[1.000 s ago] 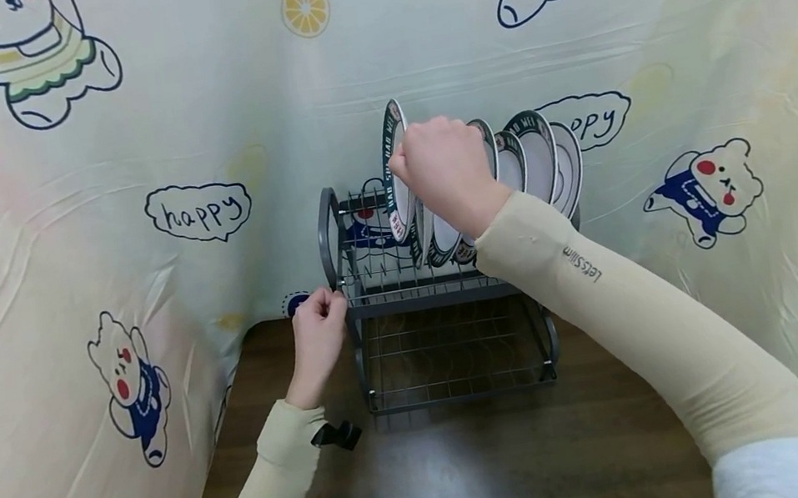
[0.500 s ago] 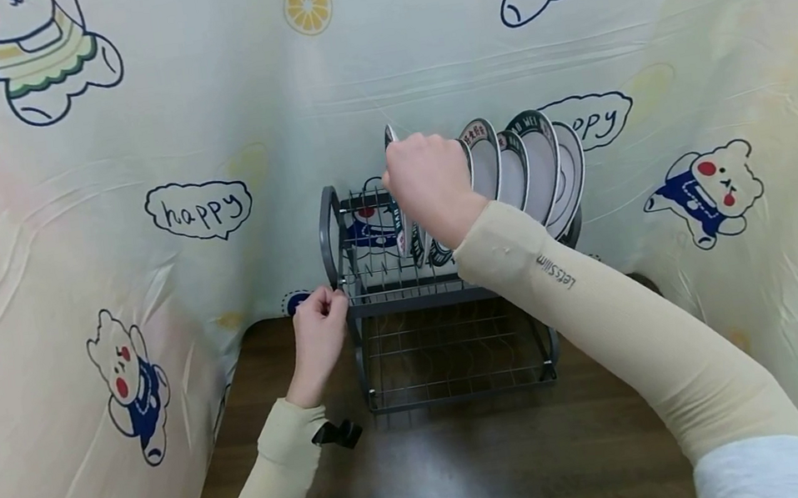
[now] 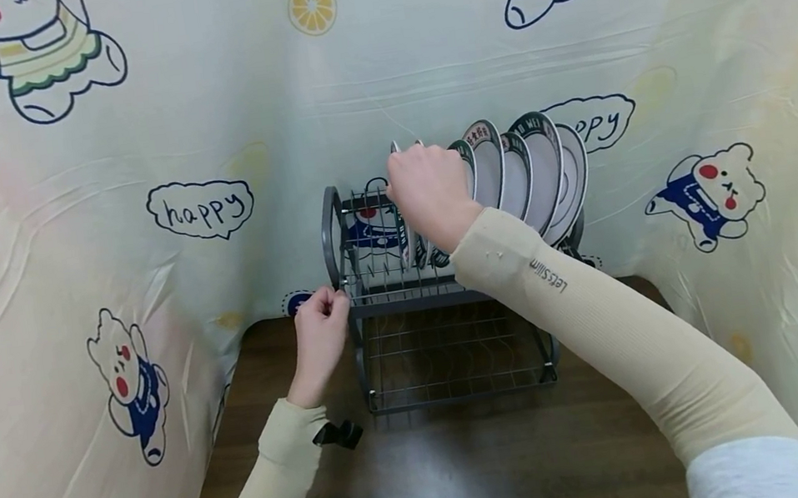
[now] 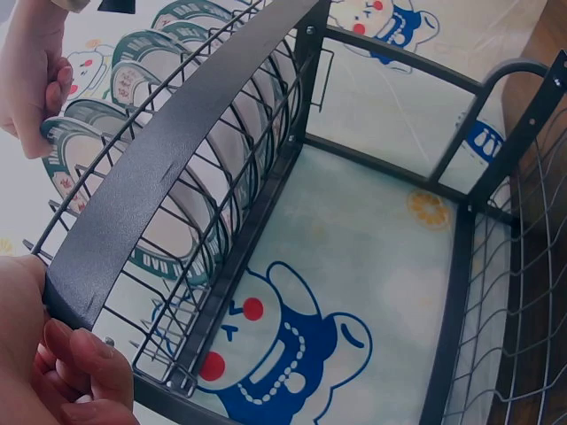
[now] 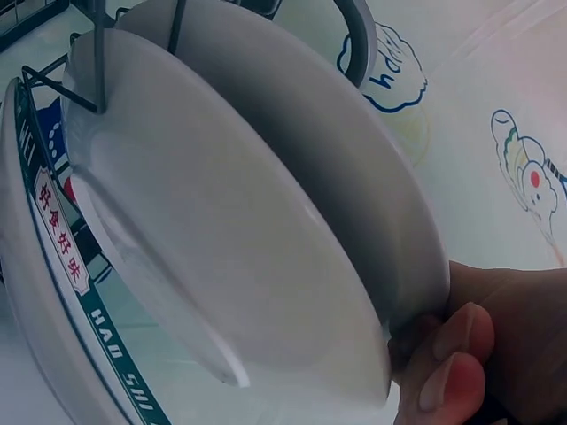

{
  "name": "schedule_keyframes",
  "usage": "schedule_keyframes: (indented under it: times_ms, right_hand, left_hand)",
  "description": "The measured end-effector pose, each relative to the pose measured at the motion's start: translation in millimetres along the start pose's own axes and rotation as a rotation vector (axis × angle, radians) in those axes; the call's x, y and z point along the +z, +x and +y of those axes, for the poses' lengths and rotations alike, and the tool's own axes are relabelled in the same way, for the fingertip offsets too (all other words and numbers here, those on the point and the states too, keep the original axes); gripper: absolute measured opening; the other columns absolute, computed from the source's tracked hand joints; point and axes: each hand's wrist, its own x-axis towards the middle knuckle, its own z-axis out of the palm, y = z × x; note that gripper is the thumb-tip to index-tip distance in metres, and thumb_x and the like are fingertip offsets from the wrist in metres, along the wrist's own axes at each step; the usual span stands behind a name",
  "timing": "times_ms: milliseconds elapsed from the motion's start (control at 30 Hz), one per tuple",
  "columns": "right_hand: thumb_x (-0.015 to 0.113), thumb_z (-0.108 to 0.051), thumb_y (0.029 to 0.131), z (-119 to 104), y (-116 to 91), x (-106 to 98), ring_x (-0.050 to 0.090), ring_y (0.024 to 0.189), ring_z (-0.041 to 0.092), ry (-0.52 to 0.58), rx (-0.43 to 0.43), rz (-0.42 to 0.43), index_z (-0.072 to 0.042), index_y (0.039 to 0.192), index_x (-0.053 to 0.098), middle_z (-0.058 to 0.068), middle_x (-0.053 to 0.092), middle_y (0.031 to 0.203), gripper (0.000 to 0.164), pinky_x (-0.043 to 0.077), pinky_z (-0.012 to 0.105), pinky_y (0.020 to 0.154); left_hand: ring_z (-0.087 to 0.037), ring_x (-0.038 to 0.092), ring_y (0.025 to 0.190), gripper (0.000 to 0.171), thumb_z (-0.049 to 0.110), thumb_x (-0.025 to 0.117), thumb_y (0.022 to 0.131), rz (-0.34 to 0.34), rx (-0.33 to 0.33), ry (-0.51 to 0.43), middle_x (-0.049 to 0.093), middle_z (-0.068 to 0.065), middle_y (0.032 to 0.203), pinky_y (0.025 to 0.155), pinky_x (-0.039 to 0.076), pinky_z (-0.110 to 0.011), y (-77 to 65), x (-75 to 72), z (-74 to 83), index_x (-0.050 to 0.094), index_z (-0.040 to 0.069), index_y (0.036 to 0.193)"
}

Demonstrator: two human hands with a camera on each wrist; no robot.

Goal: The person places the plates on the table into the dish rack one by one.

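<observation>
My left hand [image 3: 319, 331] grips the front left corner of a dark metal dish rack [image 3: 414, 304]. The left wrist view shows its curled fingers [image 4: 93, 359] at the end of the broad black rail. Above the upper tier, my right hand [image 3: 429, 192] pinches the rim of a plate [image 5: 403, 199], the leftmost of the row. That plate stands upright between the wires, its lower edge down in the rack. A second white plate [image 5: 213, 186] leans close beside it. Several green-rimmed plates [image 3: 542, 159] stand on edge to the right, partly hidden behind the right hand.
The rack's lower wire tier [image 3: 450, 351] sits under the plates. Beneath is a dark wooden tabletop [image 3: 429, 480]. A printed cloth [image 3: 198, 99] hangs behind and along both sides. A black strap piece [image 3: 338, 435] is on the left wrist.
My right hand has moved down and slightly left, lowering the plate from above the row into the rack. The left hand keeps its place at the corner.
</observation>
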Motion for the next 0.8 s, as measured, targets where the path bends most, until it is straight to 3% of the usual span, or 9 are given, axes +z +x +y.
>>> schedule_keyframes:
  times_ms: [333,533,667,800]
  right_hand:
    - [0.052,-0.02,0.108,6,2,3,0.053,0.062,0.018,-0.006,0.01,0.041,-0.013,0.077,0.059,0.002,0.055,0.07,0.033,0.051,0.036,0.057]
    - [0.044,-0.017,0.109,9,2,3,0.046,0.058,0.017,-0.033,0.001,0.063,-0.014,0.07,0.054,0.0,0.047,0.066,0.04,0.045,0.034,0.054]
    - [0.045,-0.019,0.109,10,3,3,0.048,0.059,0.018,-0.023,0.004,0.084,-0.014,0.07,0.054,0.001,0.048,0.066,0.041,0.048,0.036,0.055]
    - [0.045,-0.023,0.11,10,3,4,0.05,0.058,0.019,-0.006,0.003,0.097,-0.013,0.07,0.055,0.002,0.052,0.066,0.043,0.05,0.037,0.055]
  left_hand:
    - [-0.016,0.042,0.05,0.035,0.002,0.05,0.102,0.012,-0.026,0.039,0.042,0.0,0.06,0.047,0.032,-0.023,1.8,2.8,2.4,0.046,0.007,0.068]
    - [-0.019,0.045,0.051,0.035,0.008,0.052,0.104,0.02,0.007,0.024,0.044,-0.001,0.061,0.047,0.034,-0.025,0.2,2.3,0.3,0.048,0.009,0.069]
    - [-0.023,0.046,0.051,0.034,0.011,0.052,0.104,0.014,0.029,0.023,0.045,-0.003,0.061,0.045,0.034,-0.026,0.1,1.7,1.2,0.05,0.008,0.071]
    - [-0.023,0.045,0.052,0.034,0.011,0.051,0.105,0.017,0.01,0.031,0.044,-0.002,0.06,0.046,0.033,-0.026,0.4,1.9,2.2,0.05,0.008,0.071]
